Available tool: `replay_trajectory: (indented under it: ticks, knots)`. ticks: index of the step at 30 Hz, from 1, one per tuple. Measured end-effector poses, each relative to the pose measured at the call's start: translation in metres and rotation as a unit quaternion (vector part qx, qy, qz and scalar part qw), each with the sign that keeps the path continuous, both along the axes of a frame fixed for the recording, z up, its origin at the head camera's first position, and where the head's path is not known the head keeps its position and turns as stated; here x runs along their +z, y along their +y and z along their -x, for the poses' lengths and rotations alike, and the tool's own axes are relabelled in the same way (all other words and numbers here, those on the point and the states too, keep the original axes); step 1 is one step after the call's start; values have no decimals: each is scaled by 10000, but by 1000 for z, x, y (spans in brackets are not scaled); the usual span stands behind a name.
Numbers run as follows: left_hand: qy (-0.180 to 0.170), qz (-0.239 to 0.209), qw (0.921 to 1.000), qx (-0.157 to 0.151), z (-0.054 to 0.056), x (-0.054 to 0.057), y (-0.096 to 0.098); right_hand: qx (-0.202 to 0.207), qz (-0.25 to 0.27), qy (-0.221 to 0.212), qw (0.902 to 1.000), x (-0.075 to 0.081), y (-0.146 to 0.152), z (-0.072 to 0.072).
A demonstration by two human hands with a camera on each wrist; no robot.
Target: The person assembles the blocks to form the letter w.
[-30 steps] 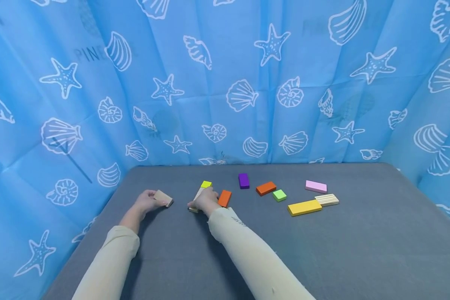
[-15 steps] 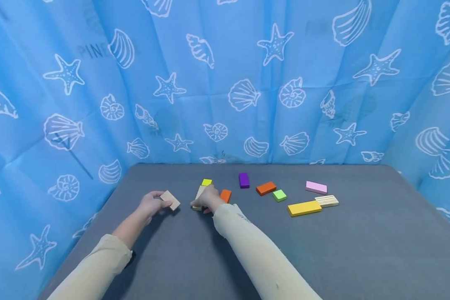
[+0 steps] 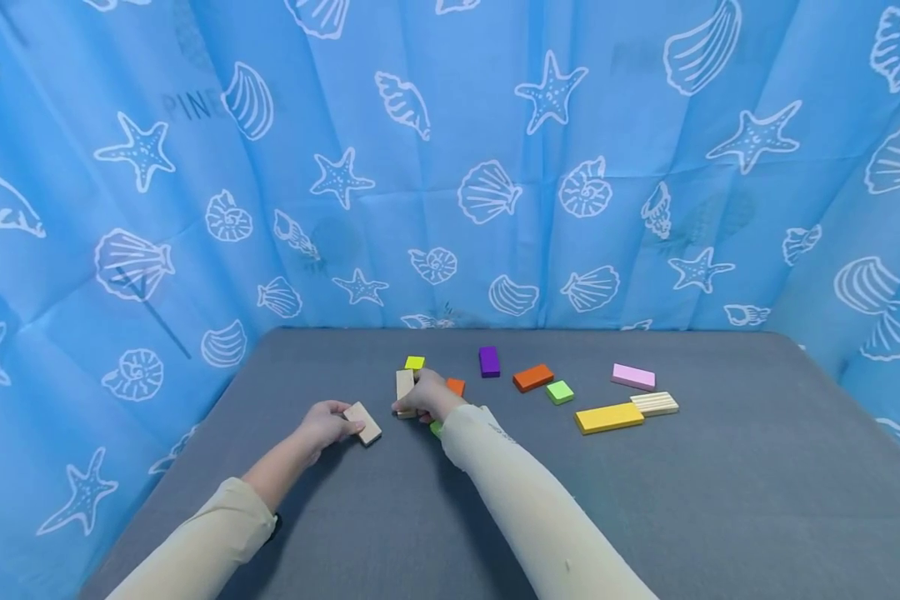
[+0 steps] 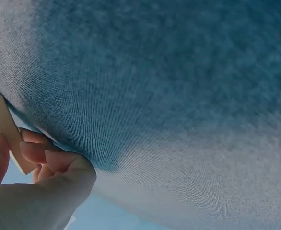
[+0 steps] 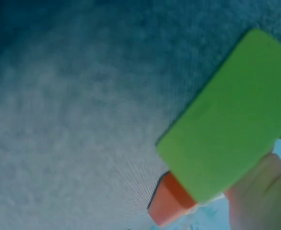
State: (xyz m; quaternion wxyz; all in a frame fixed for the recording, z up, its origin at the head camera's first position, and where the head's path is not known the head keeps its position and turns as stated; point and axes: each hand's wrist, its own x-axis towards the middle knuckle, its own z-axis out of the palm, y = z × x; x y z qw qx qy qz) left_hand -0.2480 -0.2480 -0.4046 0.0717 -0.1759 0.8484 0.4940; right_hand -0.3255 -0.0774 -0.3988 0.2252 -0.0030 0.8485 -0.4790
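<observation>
A plain wooden block (image 3: 364,423) is pinched by my left hand (image 3: 322,428) at the left of the grey table; the left wrist view shows its narrow edge between thumb and fingers. To its right, my right hand (image 3: 431,395) pinches a longer wooden block (image 3: 404,385), lying lengthwise away from me. A small yellow block (image 3: 415,362) sits at that block's far end. Beside the right hand lies an orange block (image 3: 457,387), partly hidden by the hand. A green block (image 5: 231,115) fills much of the right wrist view, mostly covered by the sleeve in the head view.
Farther right on the table (image 3: 682,500) lie a purple block (image 3: 489,362), a red-orange block (image 3: 532,377), a small light green block (image 3: 559,392), a pink block (image 3: 633,377), and a yellow-orange block (image 3: 609,417) touching a ridged wooden piece (image 3: 654,403). A blue shell-print curtain (image 3: 435,208) hangs behind.
My left hand has brought its wooden block rightward and nearer to me. Under my right hand the longer wooden block has turned from slanted to nearly straight. A green edge now shows below the right hand.
</observation>
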Motion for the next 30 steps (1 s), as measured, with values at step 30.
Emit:
replay_trajectory:
  ticks: [30]
  knots:
    - [-65, 737, 9836, -1646, 4, 7, -9, 326, -851, -94, 9958, 2, 0, 11]
